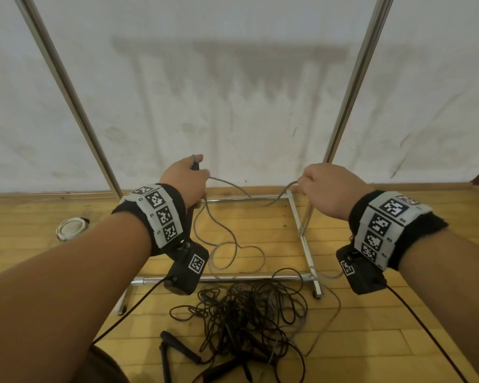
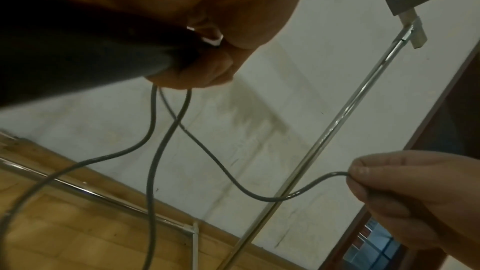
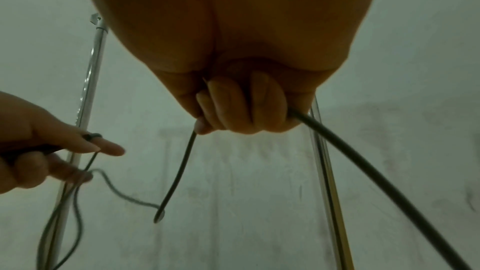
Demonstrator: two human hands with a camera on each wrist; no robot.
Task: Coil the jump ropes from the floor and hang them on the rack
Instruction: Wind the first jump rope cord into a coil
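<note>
A grey jump rope (image 1: 227,186) runs between my two hands, and its loops (image 1: 230,252) trail onto the floor under the rack. My left hand (image 1: 190,179) grips the rope's black handle (image 2: 78,48) together with a few gathered strands (image 2: 153,110). My right hand (image 1: 320,189) is curled round the same rope (image 3: 363,163) farther along; it also shows in the left wrist view (image 2: 405,198). A tangled pile of black jump ropes (image 1: 246,313) with black handles (image 1: 180,346) lies on the wooden floor below my arms. The metal rack's uprights (image 1: 67,87) (image 1: 354,81) rise on either side.
The rack's base bars (image 1: 227,277) lie on the floor between my hands and the pile. A coiled white rope (image 1: 71,228) sits on the floor at left near the wall. A stained white wall (image 1: 233,92) stands close behind the rack.
</note>
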